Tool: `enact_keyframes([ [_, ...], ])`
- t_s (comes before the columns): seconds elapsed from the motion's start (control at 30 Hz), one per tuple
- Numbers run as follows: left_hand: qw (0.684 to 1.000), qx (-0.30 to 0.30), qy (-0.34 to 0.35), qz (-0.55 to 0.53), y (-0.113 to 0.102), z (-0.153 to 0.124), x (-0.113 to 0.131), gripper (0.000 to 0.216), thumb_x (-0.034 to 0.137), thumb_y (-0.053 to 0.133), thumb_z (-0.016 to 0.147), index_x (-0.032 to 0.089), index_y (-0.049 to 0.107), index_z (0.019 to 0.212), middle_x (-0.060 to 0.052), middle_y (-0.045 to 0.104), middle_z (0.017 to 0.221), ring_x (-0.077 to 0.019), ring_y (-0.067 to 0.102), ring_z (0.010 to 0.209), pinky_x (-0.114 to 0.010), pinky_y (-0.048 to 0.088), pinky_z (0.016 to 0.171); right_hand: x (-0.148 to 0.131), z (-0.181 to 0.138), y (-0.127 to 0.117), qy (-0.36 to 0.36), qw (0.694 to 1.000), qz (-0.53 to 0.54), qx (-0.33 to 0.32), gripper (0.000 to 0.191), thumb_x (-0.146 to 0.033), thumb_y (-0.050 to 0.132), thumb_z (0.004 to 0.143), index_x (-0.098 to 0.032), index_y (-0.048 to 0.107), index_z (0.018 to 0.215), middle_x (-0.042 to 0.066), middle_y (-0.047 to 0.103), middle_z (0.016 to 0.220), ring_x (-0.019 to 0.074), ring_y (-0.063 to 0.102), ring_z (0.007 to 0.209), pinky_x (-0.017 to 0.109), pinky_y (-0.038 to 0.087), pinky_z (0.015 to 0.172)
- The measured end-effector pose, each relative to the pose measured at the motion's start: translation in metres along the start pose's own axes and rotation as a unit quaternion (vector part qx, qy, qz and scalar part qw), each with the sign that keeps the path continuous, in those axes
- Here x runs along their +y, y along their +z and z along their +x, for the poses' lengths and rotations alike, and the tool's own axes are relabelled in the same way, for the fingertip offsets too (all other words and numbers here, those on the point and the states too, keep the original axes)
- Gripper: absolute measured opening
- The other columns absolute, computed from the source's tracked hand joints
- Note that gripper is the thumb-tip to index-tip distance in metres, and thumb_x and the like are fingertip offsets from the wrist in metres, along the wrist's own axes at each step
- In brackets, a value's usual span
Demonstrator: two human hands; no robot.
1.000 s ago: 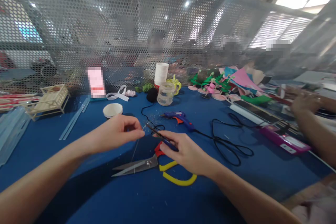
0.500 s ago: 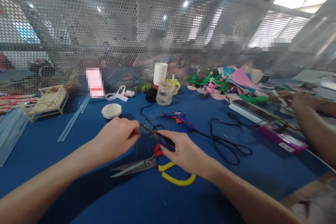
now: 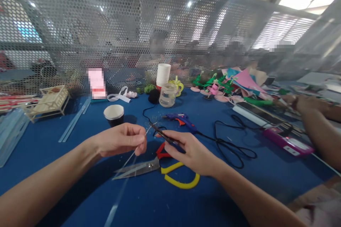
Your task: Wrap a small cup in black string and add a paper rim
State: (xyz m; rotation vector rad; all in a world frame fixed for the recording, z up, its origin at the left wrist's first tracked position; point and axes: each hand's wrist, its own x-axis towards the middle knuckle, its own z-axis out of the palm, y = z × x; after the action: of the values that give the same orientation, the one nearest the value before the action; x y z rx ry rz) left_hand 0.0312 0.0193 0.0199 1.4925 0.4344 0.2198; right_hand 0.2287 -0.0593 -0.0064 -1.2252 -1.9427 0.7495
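Note:
Near the middle of the table, my left hand [image 3: 125, 140] pinches a thin translucent strip [image 3: 132, 155] between thumb and fingers. One end points up to the right; the other trails down toward the front edge, where it looks wider. My right hand [image 3: 183, 149] is closed around a pair of small dark snips [image 3: 163, 135], whose tips are at the strip's upper end. Whether the blades touch it, I cannot tell. Large scissors [image 3: 149, 166] with red and yellow handles lie open on the table under my hands. A black-and-white paper cup [image 3: 114, 113] stands just behind my left hand.
Behind the hands lie a blue glue gun [image 3: 182, 120] with a looping black cord and a clear jar [image 3: 167, 95]. Stacked white cups [image 3: 163, 74] stand near a perforated screen. A purple power strip [image 3: 287, 142] lies right, near another person's arm [image 3: 317, 124]. Left is a small wooden frame [image 3: 50, 103].
My left hand has turned so the thumb and fingertips show, and the strip is now visible in it. The snips' tips have moved slightly right, up to the strip's end.

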Motion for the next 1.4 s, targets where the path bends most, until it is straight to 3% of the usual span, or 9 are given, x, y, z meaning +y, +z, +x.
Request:
enact_keyframes([
  [0.07,0.98,0.07,-0.021,0.185,0.001,-0.001,0.007,0.027,0.035,0.055,0.073,0.015,0.046,0.056,0.005,0.045,0.052,-0.0074,0.037,0.05,-0.021,0.028,0.051,0.003,0.0,0.001,0.007,0.999,-0.042,0.01,0.03,-0.014,0.046,0.076,-0.017,0.059,0.103,0.003,0.064,0.082,0.0169,0.058,0.08,0.026,0.046,0.071],
  [0.2,0.852,0.193,-0.016,0.487,0.006,-0.003,0.017,0.018,0.026,0.049,0.073,0.015,0.05,0.058,0.005,0.045,0.053,-0.0079,0.037,0.051,-0.021,0.026,0.051,0.005,0.002,0.003,0.044,0.996,-0.074,0.007,0.026,-0.017,0.047,0.077,-0.016,0.059,0.1,0.003,0.064,0.08,0.0156,0.057,0.069,0.026,0.045,0.064],
  [0.43,0.931,0.18,-0.039,0.314,0.006,0.0,0.013,0.024,0.035,0.051,0.072,0.014,0.052,0.059,0.005,0.047,0.054,-0.0076,0.039,0.052,-0.019,0.03,0.049,0.0,0.001,0.002,0.053,0.998,-0.021,-0.022,0.028,-0.022,0.046,0.079,-0.016,0.052,0.106,0.004,0.062,0.092,0.0152,0.057,0.076,0.026,0.045,0.068],
  [0.8,0.943,0.198,-0.032,0.267,0.005,0.0,0.013,0.024,0.032,0.057,0.069,0.014,0.053,0.055,0.007,0.041,0.05,-0.006,0.033,0.049,-0.02,0.026,0.048,-0.003,0.001,0.003,0.041,0.997,-0.053,-0.033,0.033,-0.02,0.049,0.077,-0.017,0.055,0.109,0.002,0.063,0.082,0.0136,0.054,0.068,0.025,0.044,0.064],
  [1.0,0.996,0.068,-0.027,0.043,-0.009,-0.003,0.007,0.023,0.037,0.056,0.075,0.015,0.062,0.072,0.001,0.06,0.067,-0.0081,0.05,0.063,-0.021,0.037,0.063,-0.003,-0.001,0.003,0.031,0.999,-0.025,-0.03,0.029,-0.02,0.048,0.078,-0.016,0.057,0.106,0.002,0.063,0.08,0.0131,0.054,0.066,0.024,0.045,0.061],
  [1.17,0.995,-0.028,-0.027,-0.097,-0.007,0.002,-0.009,0.03,0.042,0.057,0.073,0.013,0.059,0.07,-0.001,0.06,0.062,-0.0106,0.052,0.063,-0.023,0.037,0.063,-0.003,-0.001,0.003,0.009,0.999,0.009,-0.04,0.03,-0.02,0.047,0.079,-0.017,0.055,0.108,0.002,0.063,0.086,0.0139,0.056,0.074,0.023,0.045,0.065],
  [1.27,0.999,0.008,-0.004,-0.049,-0.002,0.004,-0.008,0.032,0.043,0.058,0.071,0.014,0.049,0.059,0.003,0.051,0.053,-0.0089,0.046,0.055,-0.022,0.034,0.057,-0.004,-0.001,0.003,0.016,0.999,0.0,-0.049,0.03,-0.019,0.045,0.08,-0.015,0.055,0.108,0.003,0.063,0.086,0.0134,0.055,0.072,0.022,0.044,0.063],
  [1.33,0.992,0.078,-0.011,0.099,0.003,0.003,-0.002,0.029,0.039,0.056,0.072,0.015,0.046,0.058,0.004,0.048,0.053,-0.0077,0.04,0.051,-0.022,0.031,0.053,-0.004,-0.001,0.004,0.03,0.998,-0.031,-0.038,0.029,-0.018,0.045,0.079,-0.015,0.057,0.105,0.002,0.063,0.08,0.0126,0.054,0.065,0.022,0.042,0.059],
  [1.4,0.929,0.165,-0.022,0.331,0.009,0.002,0.007,0.024,0.031,0.053,0.073,0.016,0.047,0.056,0.004,0.044,0.052,-0.0081,0.036,0.049,-0.022,0.026,0.05,-0.003,-0.001,0.006,0.043,0.997,-0.067,-0.017,0.026,-0.016,0.047,0.076,-0.015,0.059,0.099,0.002,0.063,0.074,0.0119,0.052,0.06,0.022,0.041,0.056],
])
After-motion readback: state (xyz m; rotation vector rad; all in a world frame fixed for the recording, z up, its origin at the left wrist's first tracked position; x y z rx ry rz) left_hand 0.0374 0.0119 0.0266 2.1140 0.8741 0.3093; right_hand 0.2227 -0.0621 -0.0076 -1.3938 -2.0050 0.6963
